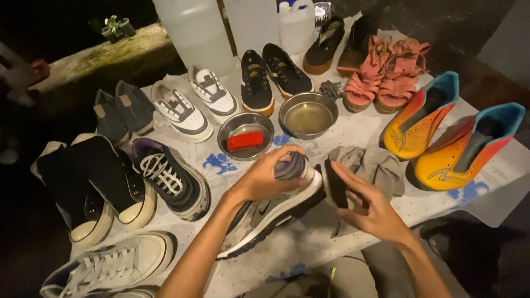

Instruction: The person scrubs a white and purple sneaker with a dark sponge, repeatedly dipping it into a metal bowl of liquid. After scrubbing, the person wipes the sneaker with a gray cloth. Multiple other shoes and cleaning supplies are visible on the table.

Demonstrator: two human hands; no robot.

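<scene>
Grey running sneaker [273, 207] is gripped at the heel by the left hand [265, 176] while the right hand [367, 207], clutching a dark cloth [337, 185], has barely begun wiping.

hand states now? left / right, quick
Left hand: closed on the heel of the grey-and-black sneaker.
Right hand: fingers extended, holding a dark strip beside the grey cloth.

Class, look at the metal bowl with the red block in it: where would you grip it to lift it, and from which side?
Grip the bowl at its near rim, coming from the front, probably with the left hand. The rim is a thin raised lip; shoes crowd the far side, a second bowl sits beside it, and the red block fills the middle.
</scene>
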